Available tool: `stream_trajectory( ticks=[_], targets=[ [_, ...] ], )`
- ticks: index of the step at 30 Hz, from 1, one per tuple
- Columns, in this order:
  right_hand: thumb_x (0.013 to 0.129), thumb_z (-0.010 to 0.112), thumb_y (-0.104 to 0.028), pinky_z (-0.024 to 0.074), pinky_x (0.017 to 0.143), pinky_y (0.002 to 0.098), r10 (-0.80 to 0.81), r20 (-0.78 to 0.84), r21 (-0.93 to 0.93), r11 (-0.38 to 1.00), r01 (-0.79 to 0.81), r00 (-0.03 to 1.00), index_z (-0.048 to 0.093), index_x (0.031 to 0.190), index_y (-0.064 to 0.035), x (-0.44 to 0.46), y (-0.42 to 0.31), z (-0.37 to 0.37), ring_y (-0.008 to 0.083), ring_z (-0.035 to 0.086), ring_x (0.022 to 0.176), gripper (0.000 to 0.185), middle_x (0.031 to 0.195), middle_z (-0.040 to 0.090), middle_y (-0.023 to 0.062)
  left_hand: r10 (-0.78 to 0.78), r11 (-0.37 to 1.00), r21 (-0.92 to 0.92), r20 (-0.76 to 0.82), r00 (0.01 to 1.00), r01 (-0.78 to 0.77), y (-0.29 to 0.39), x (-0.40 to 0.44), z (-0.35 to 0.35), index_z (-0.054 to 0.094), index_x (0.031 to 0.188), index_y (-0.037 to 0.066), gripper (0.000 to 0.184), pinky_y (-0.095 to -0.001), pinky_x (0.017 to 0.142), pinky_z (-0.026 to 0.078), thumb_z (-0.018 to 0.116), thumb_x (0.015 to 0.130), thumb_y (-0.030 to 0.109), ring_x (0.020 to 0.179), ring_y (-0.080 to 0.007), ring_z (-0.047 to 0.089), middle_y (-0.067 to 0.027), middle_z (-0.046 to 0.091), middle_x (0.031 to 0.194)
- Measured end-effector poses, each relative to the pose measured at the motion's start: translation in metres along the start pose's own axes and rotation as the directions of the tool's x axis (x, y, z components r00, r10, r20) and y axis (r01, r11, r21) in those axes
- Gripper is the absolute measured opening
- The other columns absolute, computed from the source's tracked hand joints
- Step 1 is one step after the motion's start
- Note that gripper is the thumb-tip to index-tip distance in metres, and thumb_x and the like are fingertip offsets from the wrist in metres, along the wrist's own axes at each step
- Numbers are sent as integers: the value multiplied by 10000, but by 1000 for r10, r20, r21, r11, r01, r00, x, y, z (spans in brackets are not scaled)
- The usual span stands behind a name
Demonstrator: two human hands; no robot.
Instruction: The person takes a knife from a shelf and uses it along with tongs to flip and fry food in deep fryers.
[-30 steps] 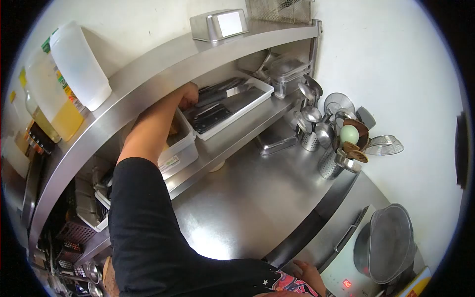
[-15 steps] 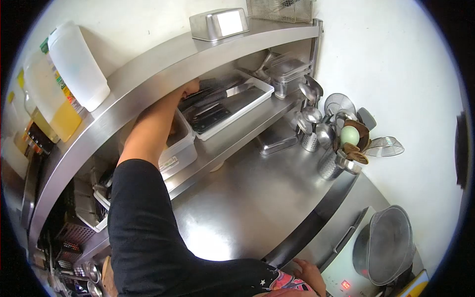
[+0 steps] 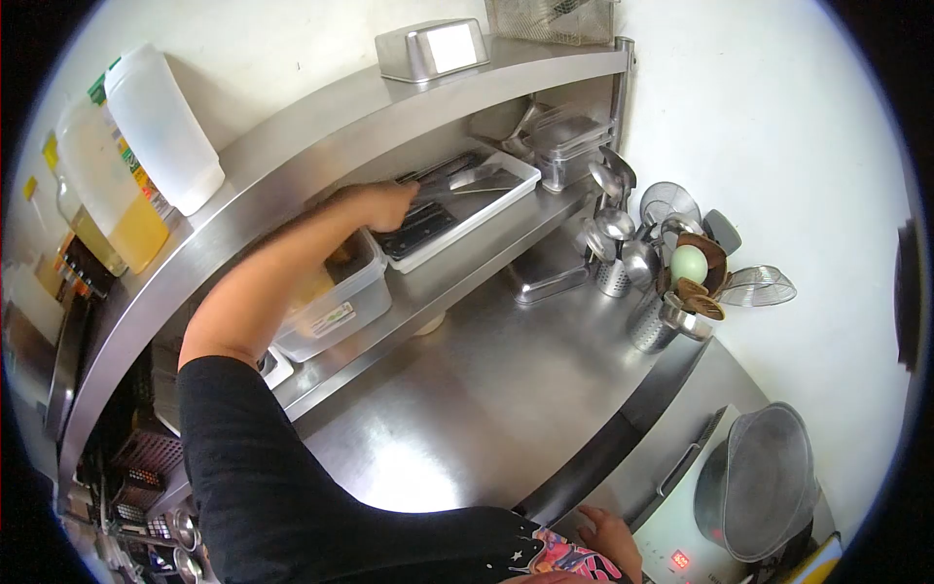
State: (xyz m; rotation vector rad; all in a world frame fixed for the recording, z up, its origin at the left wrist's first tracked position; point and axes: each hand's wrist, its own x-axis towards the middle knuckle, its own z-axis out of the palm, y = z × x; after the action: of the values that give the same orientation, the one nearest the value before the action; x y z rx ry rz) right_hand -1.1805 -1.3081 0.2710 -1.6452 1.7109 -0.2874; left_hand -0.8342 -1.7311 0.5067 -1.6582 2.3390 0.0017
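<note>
My left hand (image 3: pixel 389 204) is closed at the near left end of a white tray (image 3: pixel 418 259) on the lower shelf. A thin metal utensil (image 3: pixel 477 189) runs out from its fingers over the tray; its handle end is hidden. Dark-handled tools and a black flat piece (image 3: pixel 424 230) lie in the tray. Below my forearm stands a clear plastic container (image 3: pixel 350 316) with a label. Down by my body, my right hand (image 3: pixel 608 543) rests near the counter's front edge, fingers slightly apart, holding nothing that shows.
Bottles (image 3: pixel 165 131) and a metal container (image 3: pixel 431 51) stand on the upper shelf (image 3: pixel 292 146). Ladles and strainers fill perforated holders (image 3: pixel 652 324) at the back right. A dark pot (image 3: pixel 764 482) sits on a white appliance (image 3: pixel 678 545) with a lit red display.
My left hand has come out from beneath the upper shelf's edge and moved right over the tray, with a thin metal utensil now at its fingers. My right hand has hardly moved.
</note>
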Motion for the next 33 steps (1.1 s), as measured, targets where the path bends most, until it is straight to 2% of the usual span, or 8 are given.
stream_trajectory(
  ticks=[4,7,9,11,19,26,32,33],
  targets=[
    [753,606,-178,450,834,397,-10,-15,-6,1000,10,1000,560,1099,-52,5,1,0,370,568,929,371,1040,584,196,38,954,296,47,998,-51,14,0,9,332,1340,102,550,-410,895,402,484,845,289,1051,-307,530,-230,543,1112],
    [747,612,-182,447,836,403,-22,-41,3,1000,22,999,560,1096,-49,9,5,1,373,564,932,377,1034,582,206,132,991,-14,158,979,-131,-3,17,-17,420,1282,108,491,-413,921,378,498,837,298,1053,-318,514,-204,552,1113],
    [744,614,-183,444,841,403,-15,-24,-11,1000,15,1000,558,1100,-50,11,12,6,372,561,939,384,1036,579,212,181,958,232,-23,983,-170,-44,60,-24,510,1201,90,421,-406,906,392,491,827,283,1031,-316,531,-159,557,1136],
    [743,614,-180,440,848,401,2,21,-49,999,-1,1000,555,1107,-55,15,21,10,370,557,948,390,1043,575,215,57,935,355,-163,985,5,-78,81,-16,517,1193,88,421,-404,905,393,495,820,283,1031,-316,532,-160,554,1143],
    [815,510,-202,418,822,384,169,116,216,958,-191,979,611,1000,-45,16,20,14,300,572,956,263,1026,594,184,-305,893,373,90,948,252,-41,85,-6,545,1162,81,422,-397,903,397,513,794,285,1032,-317,536,-161,542,1170],
    [814,507,-191,436,786,370,85,-15,121,989,-83,996,597,1000,-46,3,10,9,323,569,923,252,1008,597,144,-310,950,15,128,942,311,-83,132,23,578,1114,52,457,-394,898,403,556,769,351,1024,-310,546,-164,545,1171],
    [832,540,-248,425,847,358,175,119,365,908,-207,977,579,999,0,4,10,7,320,570,924,301,1061,579,169,-374,885,-168,297,879,434,-77,110,5,576,1102,11,499,-427,848,432,618,738,349,980,-289,568,-157,568,1136],
    [807,559,-224,430,847,372,163,99,244,952,-183,982,570,1038,-24,6,5,3,338,566,929,307,1057,578,181,-357,893,-182,269,894,412,-72,105,5,576,1100,6,496,-428,837,437,622,733,337,968,-286,572,-155,574,1126]
  ],
)
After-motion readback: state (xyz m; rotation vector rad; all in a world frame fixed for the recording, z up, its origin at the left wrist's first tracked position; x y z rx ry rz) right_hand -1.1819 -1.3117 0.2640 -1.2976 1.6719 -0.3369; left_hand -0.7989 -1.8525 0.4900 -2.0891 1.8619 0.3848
